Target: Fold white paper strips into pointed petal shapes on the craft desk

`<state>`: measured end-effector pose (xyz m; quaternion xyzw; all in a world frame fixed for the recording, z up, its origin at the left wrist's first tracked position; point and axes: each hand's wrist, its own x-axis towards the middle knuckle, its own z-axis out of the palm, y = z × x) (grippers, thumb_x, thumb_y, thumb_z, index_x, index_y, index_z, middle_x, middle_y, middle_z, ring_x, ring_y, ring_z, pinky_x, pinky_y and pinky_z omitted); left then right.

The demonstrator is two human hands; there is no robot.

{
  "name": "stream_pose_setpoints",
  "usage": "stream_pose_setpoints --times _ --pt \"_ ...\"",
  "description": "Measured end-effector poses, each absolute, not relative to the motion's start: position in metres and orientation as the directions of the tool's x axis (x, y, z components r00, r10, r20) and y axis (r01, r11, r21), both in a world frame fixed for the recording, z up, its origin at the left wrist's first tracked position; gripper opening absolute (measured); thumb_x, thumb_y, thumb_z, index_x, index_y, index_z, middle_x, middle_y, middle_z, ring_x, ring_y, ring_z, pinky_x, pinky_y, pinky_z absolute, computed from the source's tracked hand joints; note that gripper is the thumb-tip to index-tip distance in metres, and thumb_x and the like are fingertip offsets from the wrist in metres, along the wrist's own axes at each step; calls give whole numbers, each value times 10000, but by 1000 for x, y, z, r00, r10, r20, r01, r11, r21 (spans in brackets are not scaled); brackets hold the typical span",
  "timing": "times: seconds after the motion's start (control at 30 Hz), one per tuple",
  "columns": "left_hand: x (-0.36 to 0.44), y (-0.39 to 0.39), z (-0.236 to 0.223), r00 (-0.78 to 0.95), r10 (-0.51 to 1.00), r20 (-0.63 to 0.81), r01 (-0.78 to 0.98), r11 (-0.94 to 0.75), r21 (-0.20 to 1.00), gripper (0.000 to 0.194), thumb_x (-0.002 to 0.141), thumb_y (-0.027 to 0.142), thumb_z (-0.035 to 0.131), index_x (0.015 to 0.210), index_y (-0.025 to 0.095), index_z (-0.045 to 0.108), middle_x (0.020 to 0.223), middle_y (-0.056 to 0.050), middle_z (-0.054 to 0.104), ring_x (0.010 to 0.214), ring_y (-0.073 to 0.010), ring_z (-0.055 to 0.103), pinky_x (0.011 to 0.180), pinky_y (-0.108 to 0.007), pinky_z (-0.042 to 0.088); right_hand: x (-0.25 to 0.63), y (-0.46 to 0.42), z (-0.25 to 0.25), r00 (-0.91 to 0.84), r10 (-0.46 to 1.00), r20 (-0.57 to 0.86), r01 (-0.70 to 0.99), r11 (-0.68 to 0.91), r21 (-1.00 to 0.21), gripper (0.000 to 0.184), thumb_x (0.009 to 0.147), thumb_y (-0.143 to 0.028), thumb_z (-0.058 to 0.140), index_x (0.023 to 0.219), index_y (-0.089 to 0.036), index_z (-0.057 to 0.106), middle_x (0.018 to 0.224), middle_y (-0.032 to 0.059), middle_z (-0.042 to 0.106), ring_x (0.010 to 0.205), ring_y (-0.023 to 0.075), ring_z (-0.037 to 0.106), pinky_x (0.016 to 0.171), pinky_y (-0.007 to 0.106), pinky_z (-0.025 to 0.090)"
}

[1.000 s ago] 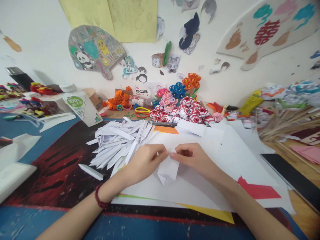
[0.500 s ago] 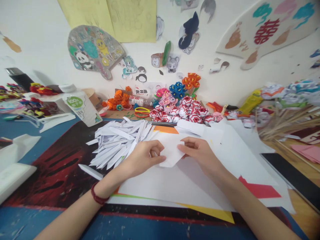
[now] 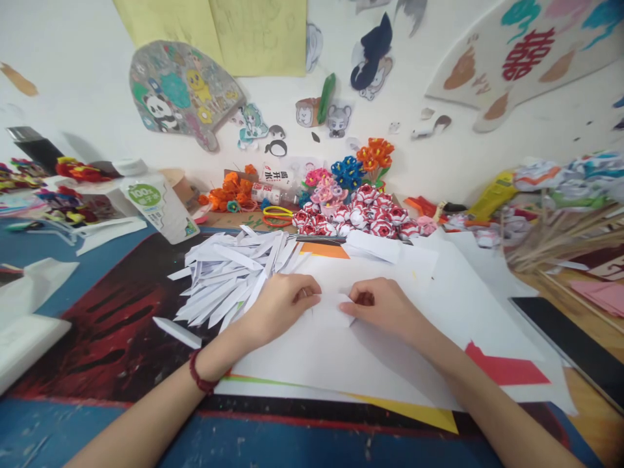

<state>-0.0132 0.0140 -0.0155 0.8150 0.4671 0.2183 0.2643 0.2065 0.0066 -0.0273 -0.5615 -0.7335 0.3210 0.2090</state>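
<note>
A small white piece of paper (image 3: 330,311) is held between my two hands, above large white sheets (image 3: 312,364) lying on the table. Its edges blend into the white beneath. My left hand (image 3: 287,302) pinches its left side between thumb and fingers. On the other side, my right hand (image 3: 380,302) grips the right edge, where a folded corner shows by the thumb. Just left of my left hand lies a heap of narrow folded white paper strips (image 3: 224,276). One loose folded strip (image 3: 176,331) rests near my left wrist.
Red-and-white paper flowers (image 3: 363,214) stand behind the sheets, with scissors (image 3: 277,216) beside them. A white bottle (image 3: 156,205) leans at the left rear. At right lie a black phone-like slab (image 3: 565,344), red paper (image 3: 507,367) and thin wooden sticks (image 3: 546,244).
The small paper has turned from a broad, tilted face to a flatter, less visible one. My right hand's fingers have curled in closer around its edge.
</note>
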Motion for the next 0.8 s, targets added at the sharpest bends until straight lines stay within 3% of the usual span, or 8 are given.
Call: stream_pose_setpoints --times 0.13,0.3,0.5,0.8 --pt "-17 19 -20 521 851 73 591 -421 688 146 841 295 583 906 197 670 688 21 623 606 -108 528 578 -210 379 206 6 -28 -262 964 -49 722 162 -673 248 729 -339 651 561 -179 567 537 -40 536 536 109 449 522 243 303" --pt "-18 21 -27 498 863 86 618 -422 663 191 767 189 640 956 199 669 672 30 596 603 -105 531 586 -212 383 204 5 -27 -247 969 -29 731 167 -662 179 716 -299 656 602 -185 578 573 -37 566 557 117 484 539 243 329" --pt "-12 15 -30 451 871 196 631 -466 620 173 765 130 616 914 200 669 696 27 606 610 -106 530 607 -219 394 203 7 -29 -257 963 83 715 247 -654 62 695 -248 682 724 -198 659 673 -14 623 608 134 523 585 259 364" --pt "-11 15 -38 467 826 316 627 -561 540 127 797 83 615 865 183 653 830 7 650 710 -118 569 665 -233 424 205 10 -33 -237 970 55 709 211 -672 114 714 -323 695 726 -211 683 628 -17 616 587 142 531 567 262 372"
